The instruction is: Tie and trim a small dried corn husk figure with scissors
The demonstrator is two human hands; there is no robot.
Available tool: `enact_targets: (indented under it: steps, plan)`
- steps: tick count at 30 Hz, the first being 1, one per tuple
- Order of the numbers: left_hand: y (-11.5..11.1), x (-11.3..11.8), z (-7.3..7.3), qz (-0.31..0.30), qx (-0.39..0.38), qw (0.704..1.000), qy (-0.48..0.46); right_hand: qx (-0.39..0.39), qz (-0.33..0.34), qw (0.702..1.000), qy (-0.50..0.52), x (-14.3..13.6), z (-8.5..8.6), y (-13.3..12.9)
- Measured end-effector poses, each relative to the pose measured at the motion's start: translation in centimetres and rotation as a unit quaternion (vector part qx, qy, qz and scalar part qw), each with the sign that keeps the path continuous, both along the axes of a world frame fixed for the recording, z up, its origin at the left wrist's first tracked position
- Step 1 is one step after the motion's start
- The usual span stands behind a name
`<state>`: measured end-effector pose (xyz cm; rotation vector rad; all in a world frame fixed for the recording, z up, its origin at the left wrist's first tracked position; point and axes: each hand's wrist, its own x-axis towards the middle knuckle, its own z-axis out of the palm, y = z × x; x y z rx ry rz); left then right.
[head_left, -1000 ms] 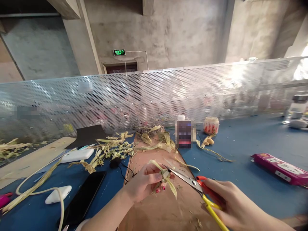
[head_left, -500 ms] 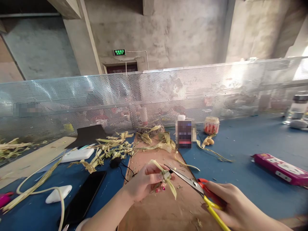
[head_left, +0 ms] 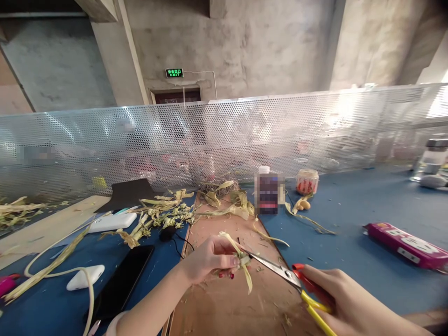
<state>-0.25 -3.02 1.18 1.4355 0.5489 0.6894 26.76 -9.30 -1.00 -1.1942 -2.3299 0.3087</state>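
Observation:
Between the thumb and fingers of my left hand (head_left: 213, 261) is a small knotted piece of dried husk (head_left: 247, 275), with pale strips sticking out above and below. My right hand (head_left: 339, 289) grips scissors (head_left: 287, 274) with one red and one yellow handle. Their blades are parted and point left, with the tips right at the knotted husk. Whether the blades touch it I cannot tell. Beneath both hands lies a brown board (head_left: 224, 308) scattered with small clippings.
Knotted husk pieces (head_left: 168, 212) are heaped left of the board, near a black phone (head_left: 122, 280) and a looping white cable (head_left: 90, 298). A pixelated bottle (head_left: 269, 193), a jar (head_left: 307, 182) and a purple packet (head_left: 406, 245) stand or lie rightward. A perforated metal screen (head_left: 224, 140) runs behind.
The scissors have shifted slightly right and down, their blades a little wider apart at the handles. My left hand has turned slightly, still pinching the husk piece.

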Motion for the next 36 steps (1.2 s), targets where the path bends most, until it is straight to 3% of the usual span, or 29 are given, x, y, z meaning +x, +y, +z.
enact_targets:
  steps: [7, 14, 20, 36]
  plan:
    - [0.3, -0.7, 0.3, 0.003, 0.028, 0.996, 0.087, 0.026, -0.010, 1.000, -0.011, 1.1, -1.6, 0.1]
    - [0.5, -0.7, 0.2, -0.001, 0.067, 0.990, 0.127, -0.001, 0.000, 0.996, -0.089, 0.9, -1.1, -0.3]
    - [0.3, -0.5, 0.4, -0.003, 0.055, 0.990, 0.130, -0.020, 0.002, 0.995, -0.100, 0.9, -1.8, 0.0]
    - [0.4, -0.5, -0.1, -0.020, 0.032, 0.994, 0.102, 0.022, 0.033, 0.997, -0.060, 1.3, -3.7, 0.4]
